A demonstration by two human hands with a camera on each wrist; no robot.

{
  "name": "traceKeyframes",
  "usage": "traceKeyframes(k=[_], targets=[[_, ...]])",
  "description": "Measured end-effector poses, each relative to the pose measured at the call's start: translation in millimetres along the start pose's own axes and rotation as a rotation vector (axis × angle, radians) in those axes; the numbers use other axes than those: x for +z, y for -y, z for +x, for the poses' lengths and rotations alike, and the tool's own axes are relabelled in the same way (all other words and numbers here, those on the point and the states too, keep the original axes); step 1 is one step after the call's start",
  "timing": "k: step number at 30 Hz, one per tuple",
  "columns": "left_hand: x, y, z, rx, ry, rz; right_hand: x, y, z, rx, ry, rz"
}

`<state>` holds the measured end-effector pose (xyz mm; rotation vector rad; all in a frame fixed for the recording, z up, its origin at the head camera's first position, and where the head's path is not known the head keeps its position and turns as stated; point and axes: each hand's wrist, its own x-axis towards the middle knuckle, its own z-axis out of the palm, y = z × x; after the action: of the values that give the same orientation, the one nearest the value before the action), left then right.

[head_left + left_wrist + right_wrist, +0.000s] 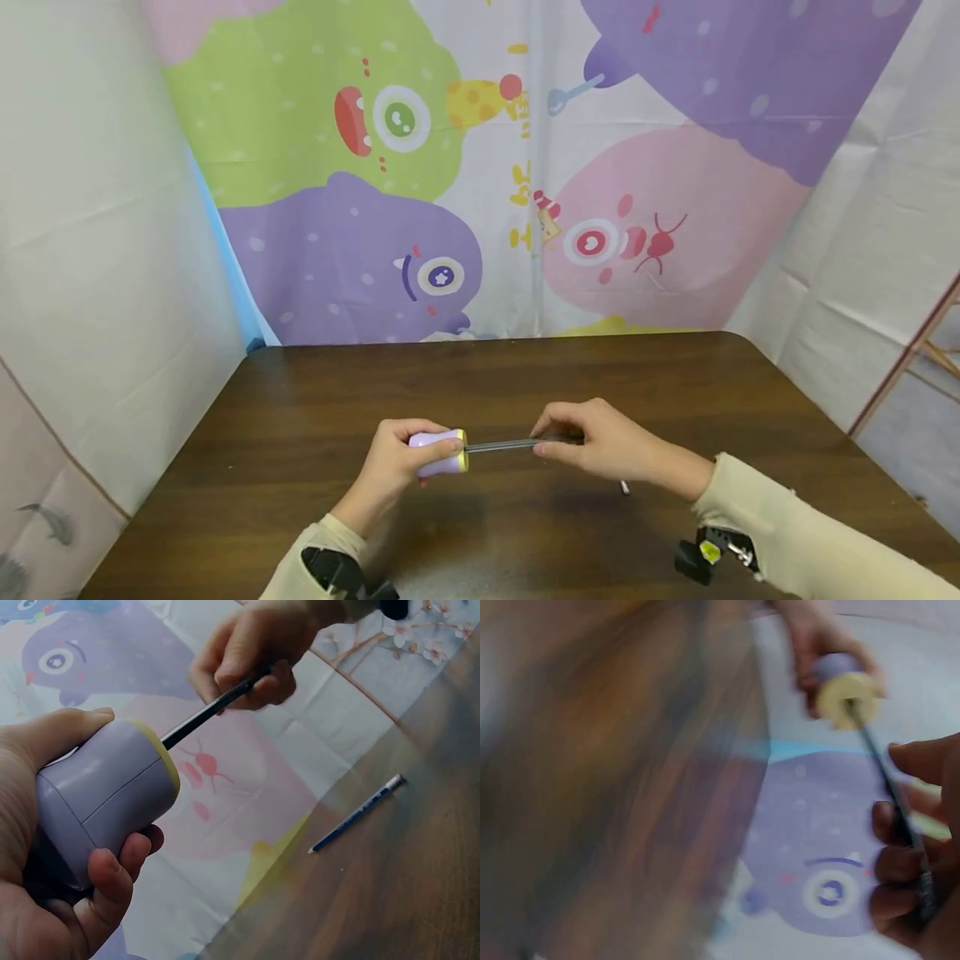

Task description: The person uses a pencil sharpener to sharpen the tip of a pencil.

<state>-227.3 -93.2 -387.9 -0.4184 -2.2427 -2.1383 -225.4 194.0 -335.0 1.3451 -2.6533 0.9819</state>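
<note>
My left hand (390,467) grips the purple sharpener (438,452) above the table (300,500); my right hand (600,442) pinches the pencil (502,446) stuck into it. Another pencil (358,814) lies nearby.

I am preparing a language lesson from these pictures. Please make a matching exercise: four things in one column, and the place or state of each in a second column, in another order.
Things:
1. purple pencil sharpener
2. dark pencil
3. blue pencil
4. table

Places or states:
A. lies alone on the table
B. gripped in the left hand
C. brown wood, beneath both hands
D. pinched by the right hand, its tip in the sharpener

Pairs: 1-B, 2-D, 3-A, 4-C
</note>
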Motion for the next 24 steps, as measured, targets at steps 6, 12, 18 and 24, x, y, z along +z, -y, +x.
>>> traceKeyframes(k=[6, 12, 18, 24], targets=[[1.0, -3.0, -0.5, 0.013, 0.002, -0.014, 5, -13, -7, -0.681, -0.349, -0.85], [4.5, -1.1, -2.1, -0.01, 0.006, -0.039, 7, -26, 0, -0.976, -0.513, -0.915], [9.2, 0.6, -2.7, -0.052, -0.001, -0.061, 8, -27, 12, -1.082, -0.638, -0.881], [8.2, 0.0, -3.1, -0.057, -0.011, -0.096, 22, -29, 14, -0.915, -0.67, -0.711]])
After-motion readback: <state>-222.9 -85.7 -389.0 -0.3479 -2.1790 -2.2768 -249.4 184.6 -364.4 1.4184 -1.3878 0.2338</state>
